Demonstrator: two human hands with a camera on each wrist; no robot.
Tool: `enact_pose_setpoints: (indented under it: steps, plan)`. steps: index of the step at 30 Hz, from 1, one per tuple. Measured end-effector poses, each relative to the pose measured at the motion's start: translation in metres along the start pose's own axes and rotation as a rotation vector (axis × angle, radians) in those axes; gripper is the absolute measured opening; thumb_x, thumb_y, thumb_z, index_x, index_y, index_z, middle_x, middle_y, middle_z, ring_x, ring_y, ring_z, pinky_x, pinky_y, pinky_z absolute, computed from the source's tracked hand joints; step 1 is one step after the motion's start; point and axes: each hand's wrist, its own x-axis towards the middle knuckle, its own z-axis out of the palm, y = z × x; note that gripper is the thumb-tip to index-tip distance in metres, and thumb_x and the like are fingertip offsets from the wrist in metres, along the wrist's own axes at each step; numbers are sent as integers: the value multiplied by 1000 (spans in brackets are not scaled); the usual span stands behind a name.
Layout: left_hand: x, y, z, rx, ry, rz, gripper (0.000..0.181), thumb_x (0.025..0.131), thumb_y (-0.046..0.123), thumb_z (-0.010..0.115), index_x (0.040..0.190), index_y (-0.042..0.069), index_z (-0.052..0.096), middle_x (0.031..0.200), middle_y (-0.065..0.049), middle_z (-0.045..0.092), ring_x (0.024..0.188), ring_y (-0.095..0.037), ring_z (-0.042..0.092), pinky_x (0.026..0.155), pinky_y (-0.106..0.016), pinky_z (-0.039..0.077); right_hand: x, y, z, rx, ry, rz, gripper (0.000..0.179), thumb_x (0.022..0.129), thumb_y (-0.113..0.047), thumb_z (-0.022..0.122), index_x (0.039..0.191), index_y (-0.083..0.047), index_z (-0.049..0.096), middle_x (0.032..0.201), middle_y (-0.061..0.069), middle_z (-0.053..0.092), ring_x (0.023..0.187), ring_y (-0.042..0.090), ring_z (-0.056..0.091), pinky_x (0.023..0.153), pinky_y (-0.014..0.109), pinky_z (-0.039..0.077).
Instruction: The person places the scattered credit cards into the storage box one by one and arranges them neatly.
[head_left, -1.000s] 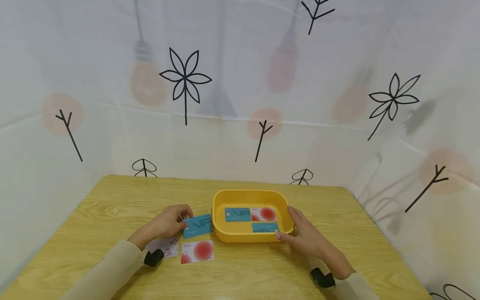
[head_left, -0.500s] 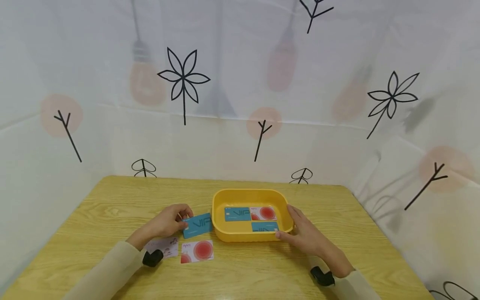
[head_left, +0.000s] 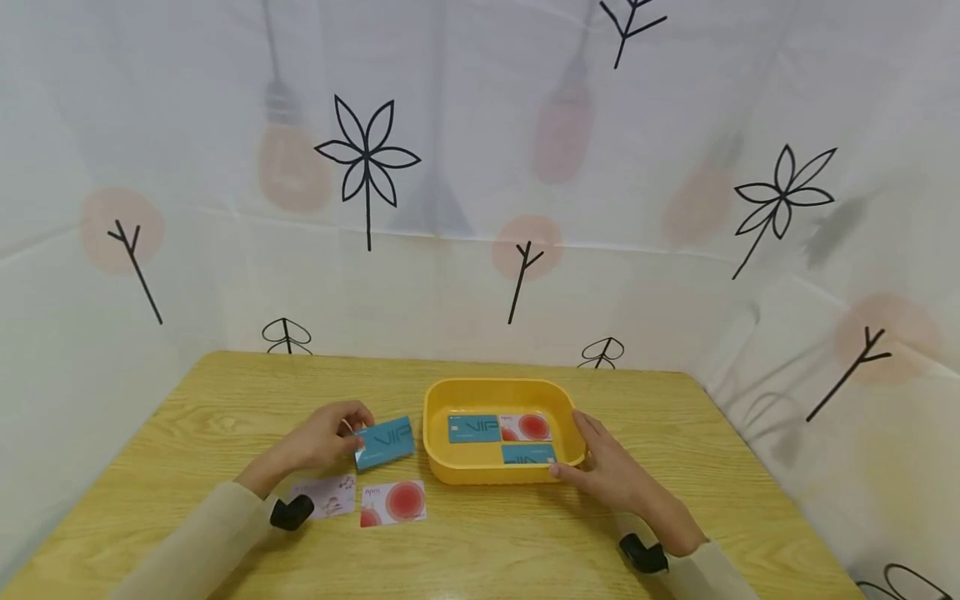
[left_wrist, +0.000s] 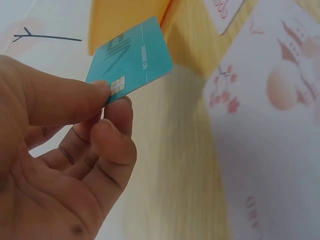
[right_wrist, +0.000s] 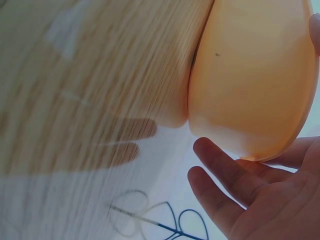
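My left hand pinches a blue VIP card between thumb and fingertips, left of the yellow plastic box. In the left wrist view, the thumb lies beside the chip of the blue card, which is raised and tilted over the table. My right hand rests against the box's right end, thumb at the front rim and the other fingers along the side. In the right wrist view, those fingers are spread and fairly straight by the box's wall.
Inside the box lie two blue cards, one upper left and one lower right, and a red-circle card. On the wooden table lie another red-circle card and a pale floral card near the left wrist.
My left hand has moved slightly left and up with the blue card, widening the gap to the box. The right hand and box stay in place.
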Motion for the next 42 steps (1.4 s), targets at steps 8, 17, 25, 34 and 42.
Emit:
enact_pose_setpoints:
  steps: [8, 17, 25, 34, 42]
  plan:
    - [-1, 4, -13, -16, 9, 12, 19, 88, -4, 61, 103, 6, 59, 90, -6, 53, 74, -20, 52, 60, -29, 45, 0, 0, 1, -7, 9, -7, 103, 81, -63, 62, 151, -1, 17, 153, 18, 23, 135, 42, 31, 103, 61, 28]
    - [-1, 13, -22, -37, 19, 12, 18, 89, -3, 61, 104, 6, 59, 90, -8, 51, 70, -21, 52, 55, -27, 43, 1, 1, 1, -12, 12, -16, 104, 82, -63, 62, 151, 0, 17, 153, 19, 23, 134, 42, 32, 103, 61, 29]
    - [8, 25, -26, -41, 27, 50, 18, 90, -2, 60, 106, 7, 58, 91, -8, 50, 70, -21, 52, 56, -28, 43, 0, 1, 1, 4, 8, -9, 104, 81, -63, 62, 151, -1, 17, 153, 17, 23, 135, 41, 32, 103, 60, 29]
    - [18, 39, -23, -16, 21, 79, 19, 89, -2, 62, 105, 6, 59, 90, -6, 52, 70, -17, 51, 59, -28, 44, 0, 0, 1, -1, 9, -3, 104, 81, -63, 62, 151, -1, 17, 153, 17, 24, 134, 41, 32, 103, 60, 29]
    - [27, 46, -19, 15, -1, 120, 18, 89, 0, 63, 104, 9, 59, 90, -4, 52, 73, -17, 52, 65, -29, 44, 1, 0, 1, -5, 9, 3, 105, 80, -64, 62, 151, -1, 17, 153, 18, 23, 134, 42, 32, 103, 61, 28]
